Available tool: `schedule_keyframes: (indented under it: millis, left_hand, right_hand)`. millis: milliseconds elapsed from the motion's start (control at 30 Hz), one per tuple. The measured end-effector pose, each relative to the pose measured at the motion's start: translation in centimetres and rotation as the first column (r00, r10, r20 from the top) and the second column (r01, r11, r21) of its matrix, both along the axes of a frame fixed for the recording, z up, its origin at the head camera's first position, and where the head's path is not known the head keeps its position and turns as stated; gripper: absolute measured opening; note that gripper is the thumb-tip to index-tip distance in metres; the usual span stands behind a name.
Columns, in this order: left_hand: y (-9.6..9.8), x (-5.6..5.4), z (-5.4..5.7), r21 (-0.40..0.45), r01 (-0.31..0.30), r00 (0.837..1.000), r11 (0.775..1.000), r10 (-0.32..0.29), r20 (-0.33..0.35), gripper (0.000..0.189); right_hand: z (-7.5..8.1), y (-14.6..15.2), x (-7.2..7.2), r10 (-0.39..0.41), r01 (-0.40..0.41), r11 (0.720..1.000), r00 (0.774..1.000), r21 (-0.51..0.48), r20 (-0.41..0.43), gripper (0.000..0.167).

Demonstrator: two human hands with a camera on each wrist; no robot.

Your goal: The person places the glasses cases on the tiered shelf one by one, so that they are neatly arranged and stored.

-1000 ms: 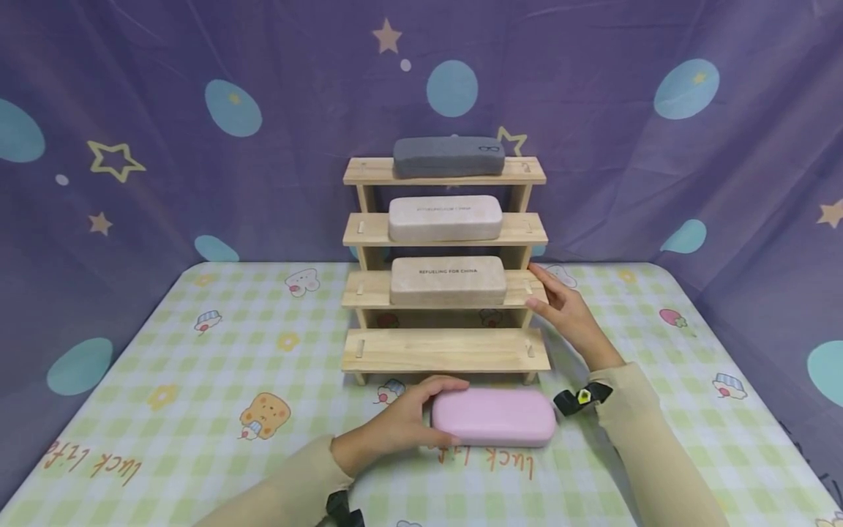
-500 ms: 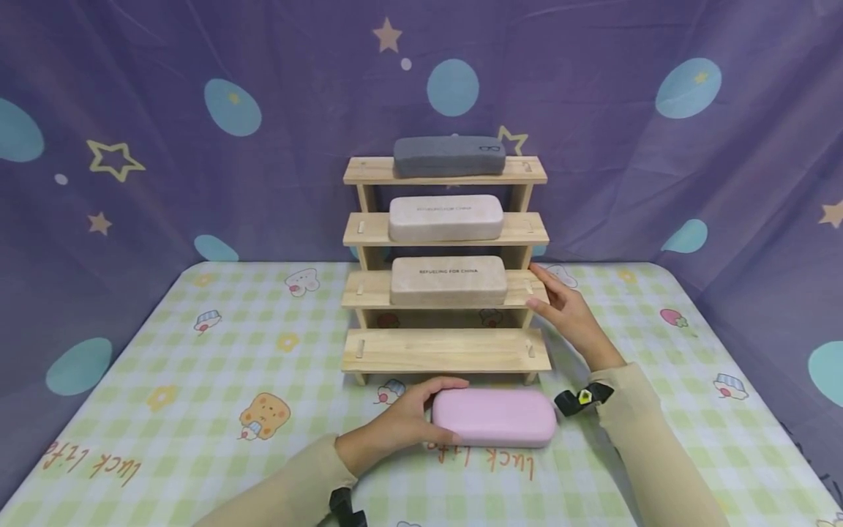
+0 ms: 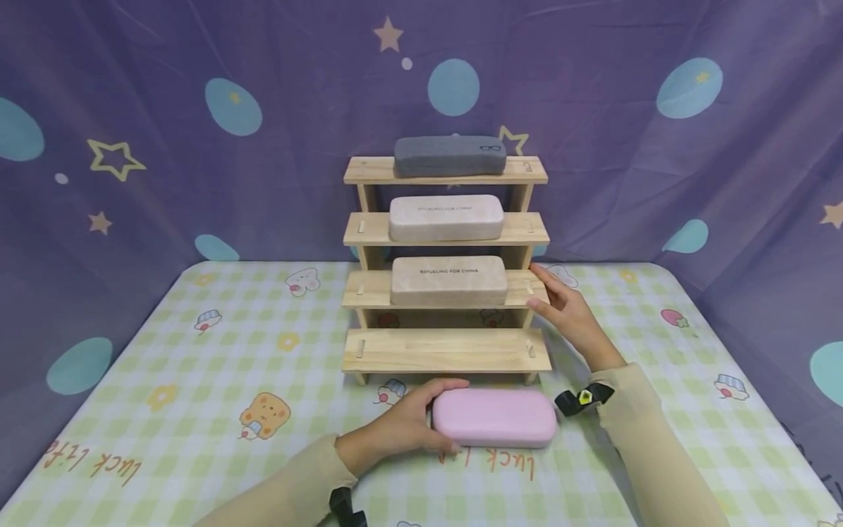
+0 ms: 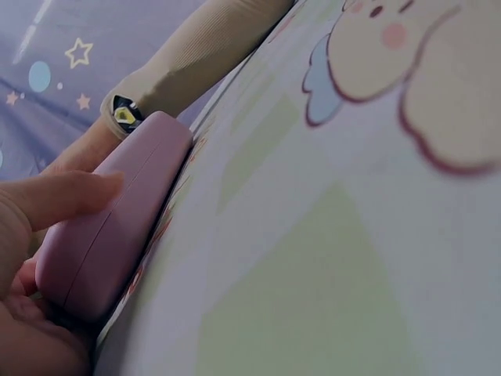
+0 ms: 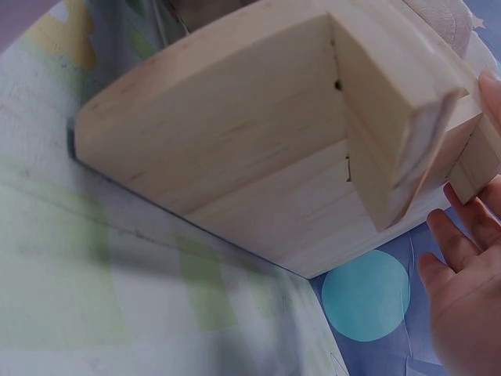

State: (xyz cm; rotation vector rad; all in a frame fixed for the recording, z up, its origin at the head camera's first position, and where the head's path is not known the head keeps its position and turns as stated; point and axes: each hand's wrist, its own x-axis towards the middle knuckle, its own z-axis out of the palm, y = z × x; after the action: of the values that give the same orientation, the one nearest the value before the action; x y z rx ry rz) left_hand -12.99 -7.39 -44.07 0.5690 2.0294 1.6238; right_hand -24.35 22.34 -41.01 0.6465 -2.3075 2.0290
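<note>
A pink glasses case [image 3: 497,417] lies on the tablecloth in front of a four-step wooden display stand [image 3: 395,351]. My left hand [image 3: 407,421] holds the case by its left end, fingers at the far side and thumb at the near side. In the left wrist view the thumb [image 4: 82,194] presses near the case's seam. Over at the stand's right side, my right hand [image 3: 574,318] grips the end of the second step from the bottom. The right wrist view shows its fingers [image 5: 462,243] by the board's end; the thumb is partly cut off there.
A beige case [image 3: 449,282] sits on the second step from the bottom, a pale case [image 3: 446,219] above it, and a grey case [image 3: 450,157] on top. The lowest step [image 3: 444,351] is bare wood. A purple curtain [image 3: 296,183] hangs behind the table.
The left thumb has shifted slightly lower along the near side of the pink case. The case, the stand and the right hand look the same.
</note>
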Motion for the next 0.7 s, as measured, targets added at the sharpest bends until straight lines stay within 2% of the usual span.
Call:
schedule_keyframes:
  millis: [100, 400, 700]
  left_hand:
    - [0.00, 0.06, -0.01, -0.037, 0.005, 0.999, 0.999, -0.007, -0.040, 0.085]
    - [-0.01, -0.03, -0.08, -0.055, 0.021, 0.994, 0.998, -0.027, -0.103, 0.083]
    - [-0.13, -0.21, -0.28, -0.095, 0.010, 0.987, 0.995, -0.025, -0.161, 0.081]
  right_hand:
    - [0.04, -0.05, 0.03, -0.006, 0.006, 1.000, 1.000, 0.008, 0.001, 0.062]
    - [0.09, -0.10, 0.09, -0.001, 0.001, 1.000, 1.000, 0.003, 0.007, 0.062]
    - [0.09, -0.07, 0.11, -0.017, 0.017, 1.000, 1.000, 0.011, 0.004, 0.061]
